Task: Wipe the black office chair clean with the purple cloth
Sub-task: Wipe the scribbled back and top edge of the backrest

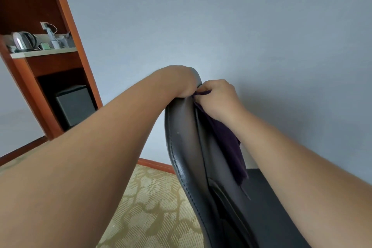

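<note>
Blue-grey wall (251,16) fills most of the frame. Patterned beige carpet (153,197) along the bottom centre, wooden skirting (157,165) where it meets the wall. Black chair (185,137) centre to lower right, seen from behind and above: padded back runs from mid-frame down to the bottom edge, dark seat to its lower right. Brown wooden cabinet (66,16) at upper left, leaning in the wide-angle view. Both bare forearms come in from the bottom corners and meet at the top of the chair back. Purple cloth (227,143) hangs down the right side of the chair back, upper end bunched at the top edge, lower end loose over the seat area. Dark box (74,104) sits in the cabinet's lower compartment. Right hand (219,98) is just right of the chair's top edge, fingers curled and pinching the cloth's upper end. Left hand (181,80) is draped over the top of the chair back, touching it; its fingers go over the far side, so can't tell whether they're spread or clamped. Small stuff: kettle (25,40) on the pale worktop (44,52) in the cabinet, cups and a white cable beside it, too small to detail.
</note>
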`<state>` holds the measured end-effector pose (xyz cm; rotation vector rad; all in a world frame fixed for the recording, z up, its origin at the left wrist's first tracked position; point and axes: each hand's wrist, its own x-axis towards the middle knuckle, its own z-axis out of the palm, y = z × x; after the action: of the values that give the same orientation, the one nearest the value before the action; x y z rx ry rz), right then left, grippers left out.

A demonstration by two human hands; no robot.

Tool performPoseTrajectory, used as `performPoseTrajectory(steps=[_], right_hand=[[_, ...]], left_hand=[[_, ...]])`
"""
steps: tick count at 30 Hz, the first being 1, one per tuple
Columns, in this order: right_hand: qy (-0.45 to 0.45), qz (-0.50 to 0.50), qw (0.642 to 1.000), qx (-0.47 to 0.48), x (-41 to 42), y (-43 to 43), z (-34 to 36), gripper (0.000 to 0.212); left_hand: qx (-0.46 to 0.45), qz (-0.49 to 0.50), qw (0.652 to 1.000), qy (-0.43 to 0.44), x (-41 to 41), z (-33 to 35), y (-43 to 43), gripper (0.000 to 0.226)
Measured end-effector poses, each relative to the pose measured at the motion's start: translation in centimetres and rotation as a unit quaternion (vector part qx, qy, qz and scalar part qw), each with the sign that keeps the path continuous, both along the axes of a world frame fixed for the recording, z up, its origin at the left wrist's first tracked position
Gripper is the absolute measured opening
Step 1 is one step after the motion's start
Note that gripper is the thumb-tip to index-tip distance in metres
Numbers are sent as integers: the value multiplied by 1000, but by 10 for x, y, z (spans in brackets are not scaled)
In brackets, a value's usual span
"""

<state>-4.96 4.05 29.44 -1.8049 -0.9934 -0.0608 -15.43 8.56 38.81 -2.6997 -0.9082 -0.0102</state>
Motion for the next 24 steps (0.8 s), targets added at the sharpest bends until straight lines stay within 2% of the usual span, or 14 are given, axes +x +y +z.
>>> performPoseTrajectory(steps=[9, 13, 15, 20, 24], right_hand=[[-28, -5, 998, -63, 10, 9, 5, 22], [-15, 31, 998, -47, -1, -11, 2, 17], [-6, 42, 999, -28, -13, -23, -2, 15], [24, 80, 996, 10, -44, -64, -13, 11], [3, 89, 996, 11, -58, -83, -18, 7]], left_hand=[[-16, 2, 999, -28, -2, 2, -4, 35], [-42, 20, 998, -34, -4, 2, -7, 33], [-47, 32, 998, -28, -6, 2, -8, 25], [-50, 57, 997, -30, -5, 1, -9, 37], [-38, 56, 997, -24, -5, 2, -9, 39]])
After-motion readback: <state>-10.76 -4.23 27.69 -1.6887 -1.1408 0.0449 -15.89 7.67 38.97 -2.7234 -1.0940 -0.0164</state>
